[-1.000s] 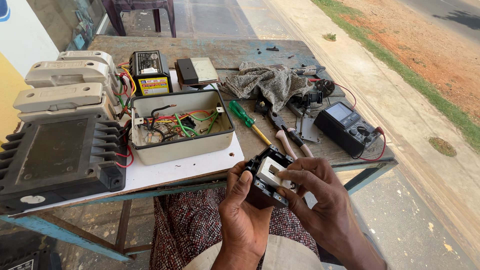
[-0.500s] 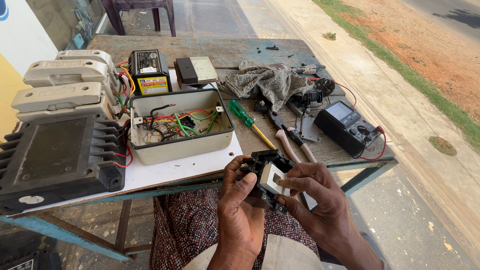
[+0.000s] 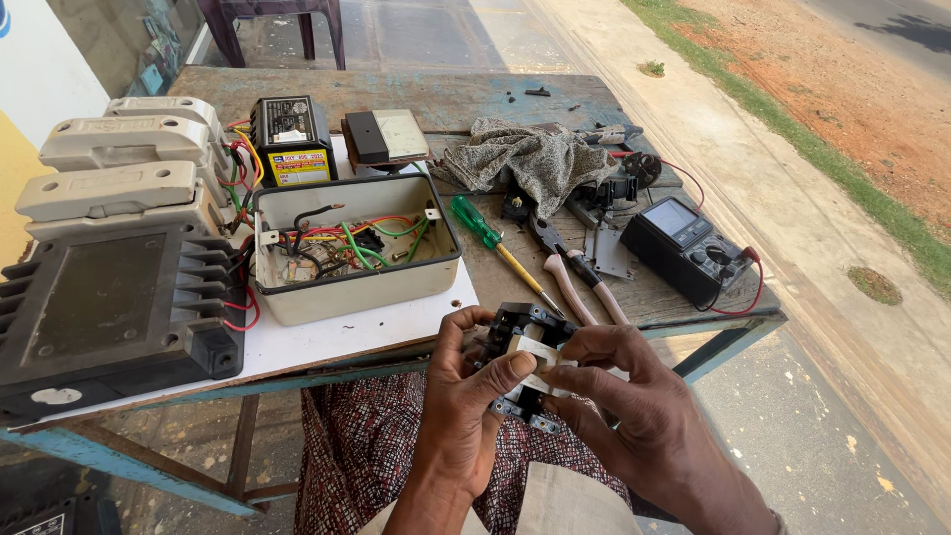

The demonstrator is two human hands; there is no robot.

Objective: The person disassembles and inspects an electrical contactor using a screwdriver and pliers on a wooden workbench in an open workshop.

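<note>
- small black switch block (image 3: 523, 369) with a white middle piece is up off the bench, just past its near edge and over the lap; both hands wrapped on it
- left hand (image 3: 466, 416) grips its left side, thumb pressed on the white bit; right hand (image 3: 634, 406) clamps the right side, fingers curled over the front
- just behind on the bench (image 3: 446, 99): green-handled screwdriver (image 3: 490, 243) and pink-handled pliers (image 3: 570, 272), lying side by side, nearly touching the block's top edge in view
- left of those, an open cream junction box (image 3: 352, 287) full of red, green and black wires, sitting on a white board (image 3: 297, 337)
- far left a big black finned unit (image 3: 109, 307); cream casings (image 3: 119, 168) stacked behind it
- right side: black multimeter (image 3: 688, 248) with red lead near the bench edge; grey rag (image 3: 525, 159) bunched up further back
</note>
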